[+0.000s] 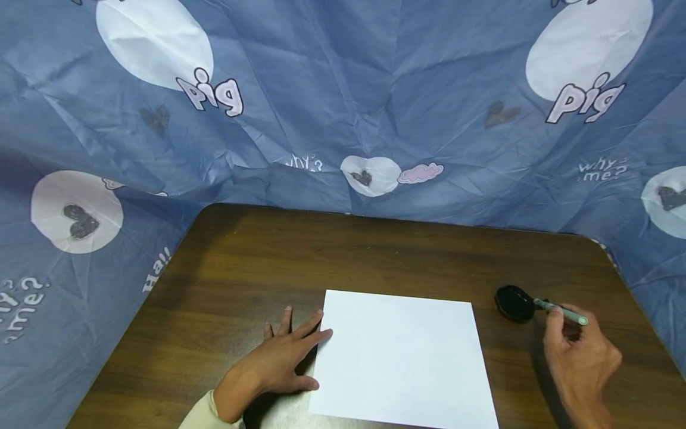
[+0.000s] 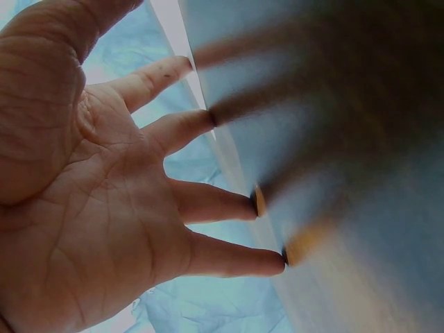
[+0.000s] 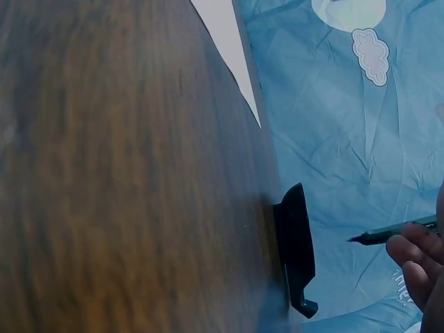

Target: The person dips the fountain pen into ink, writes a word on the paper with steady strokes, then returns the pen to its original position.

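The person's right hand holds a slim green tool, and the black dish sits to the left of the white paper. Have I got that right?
Not quite: the head view shows the black dish to the right of the white paper, not the left. The right hand does hold a slim green tool.

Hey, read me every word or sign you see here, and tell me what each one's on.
"pig": cloth, upper left and again upper right
"why? me?": cloth, right
"why?": cloth, middle
"Ha!!": cloth, left
"me?": cloth, left edge; the word above is cut off
Unreadable: lettering beside the right hand in its wrist view, partly hidden
No text visible on the paper, brush or dish
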A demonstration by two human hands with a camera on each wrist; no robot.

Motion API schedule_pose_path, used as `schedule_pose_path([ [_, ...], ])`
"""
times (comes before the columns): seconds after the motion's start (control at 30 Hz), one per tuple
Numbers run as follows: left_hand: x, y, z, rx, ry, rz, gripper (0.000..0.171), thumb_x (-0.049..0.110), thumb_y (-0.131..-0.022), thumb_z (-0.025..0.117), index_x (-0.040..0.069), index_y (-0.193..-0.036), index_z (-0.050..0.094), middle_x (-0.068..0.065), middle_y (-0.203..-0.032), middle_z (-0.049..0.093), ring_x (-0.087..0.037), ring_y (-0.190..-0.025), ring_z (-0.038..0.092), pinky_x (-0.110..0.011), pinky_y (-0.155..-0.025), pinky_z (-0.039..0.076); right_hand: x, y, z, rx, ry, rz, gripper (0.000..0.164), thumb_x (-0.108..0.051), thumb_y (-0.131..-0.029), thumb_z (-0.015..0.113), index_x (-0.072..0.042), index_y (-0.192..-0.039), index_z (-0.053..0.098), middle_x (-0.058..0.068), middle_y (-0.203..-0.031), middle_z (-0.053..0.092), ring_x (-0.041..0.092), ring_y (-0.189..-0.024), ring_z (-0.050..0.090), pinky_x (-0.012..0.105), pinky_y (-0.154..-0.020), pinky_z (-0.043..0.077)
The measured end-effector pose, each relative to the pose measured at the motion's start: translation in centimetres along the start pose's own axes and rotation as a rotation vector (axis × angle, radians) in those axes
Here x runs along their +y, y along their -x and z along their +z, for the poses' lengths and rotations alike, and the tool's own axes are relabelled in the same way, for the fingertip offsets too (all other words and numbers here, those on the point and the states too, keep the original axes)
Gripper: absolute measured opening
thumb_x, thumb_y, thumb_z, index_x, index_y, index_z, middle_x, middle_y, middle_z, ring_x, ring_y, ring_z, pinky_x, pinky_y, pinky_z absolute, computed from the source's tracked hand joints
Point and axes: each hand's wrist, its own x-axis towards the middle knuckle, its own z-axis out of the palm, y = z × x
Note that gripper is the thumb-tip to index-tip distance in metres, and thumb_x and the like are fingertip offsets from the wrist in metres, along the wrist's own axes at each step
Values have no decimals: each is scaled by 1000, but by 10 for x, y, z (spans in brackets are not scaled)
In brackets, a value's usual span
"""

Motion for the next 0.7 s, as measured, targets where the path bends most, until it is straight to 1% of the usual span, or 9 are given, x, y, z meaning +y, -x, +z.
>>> schedule_pose_path([
  [0.03, 0, 0, 0, -1, 0, 0, 84, 42, -81, 81, 20, -152, 43, -8, -165, 20, -65, -139, 7, -87, -90, 16, 0, 0, 0, 0, 7, -7, 23, -19, -87, 66, 3, -89, 72, -31, -72, 56, -31, -67, 36, 21, -51, 34],
  [0.1, -1, 0, 0, -3, -2, -1, 84, 42, -82, 81, 20, -152, 42, -8, -165, 20, -65, -139, 7, -87, -90, 16, 0, 0, 0, -3, 16, -20, 23, -19, -86, 68, 3, -88, 71, -12, -66, 65, -30, -67, 35, 20, -50, 34],
  [0.17, -1, 0, 1, -6, -1, -2, 84, 43, -82, 81, 21, -153, 42, -8, -165, 20, -64, -139, 6, -87, -90, 16, 0, 0, 0, -7, 26, -36, 23, -18, -84, 70, 4, -87, 70, 8, -66, 69, -30, -68, 33, 21, -50, 34],
  [0.2, -1, -1, 1, -7, -1, -2, 84, 43, -82, 81, 21, -153, 42, -8, -165, 20, -64, -139, 6, -87, -90, 16, 0, 0, 0, -5, 24, -42, 22, -17, -83, 70, 4, -86, 70, 15, -67, 69, -30, -69, 33, 21, -50, 34],
  [0.4, -2, -1, 1, -9, -2, 1, 83, 43, -82, 81, 21, -153, 42, -8, -165, 19, -64, -140, 6, -88, -90, 16, 1, -1, 0, -8, 21, -45, 22, -15, -80, 67, 6, -85, 70, 19, -69, 68, -28, -71, 33, 25, -50, 34],
  [0.5, -2, -1, 1, -10, -3, -1, 83, 43, -82, 81, 21, -153, 42, -7, -165, 19, -64, -140, 6, -88, -90, 16, 2, -2, 1, -25, 17, -68, 23, -13, -80, 64, 6, -90, 74, 20, -72, 69, -21, -69, 38, 23, -52, 34],
  [0.57, -2, -1, 1, -10, -3, -2, 83, 43, -82, 81, 21, -153, 42, -7, -165, 19, -64, -139, 6, -88, -90, 16, 2, -2, 1, -21, 3, -93, 24, -11, -80, 64, 4, -93, 77, 20, -73, 69, -18, -70, 40, 22, -54, 34],
  [0.63, -1, -1, 1, -10, -3, -3, 83, 43, -82, 81, 21, -153, 42, -7, -165, 19, -64, -139, 5, -88, -90, 15, 2, -1, 3, -11, -13, -110, 23, -9, -80, 64, 3, -94, 78, 20, -71, 68, -18, -70, 40, 21, -54, 34],
  [0.7, -1, -1, 1, -9, -1, -4, 83, 43, -82, 81, 21, -153, 43, -7, -165, 19, -64, -139, 6, -88, -90, 15, 2, 0, 4, 2, -36, -108, 22, -8, -78, 65, 2, -93, 79, 20, -68, 66, -22, -73, 37, 19, -54, 33],
])
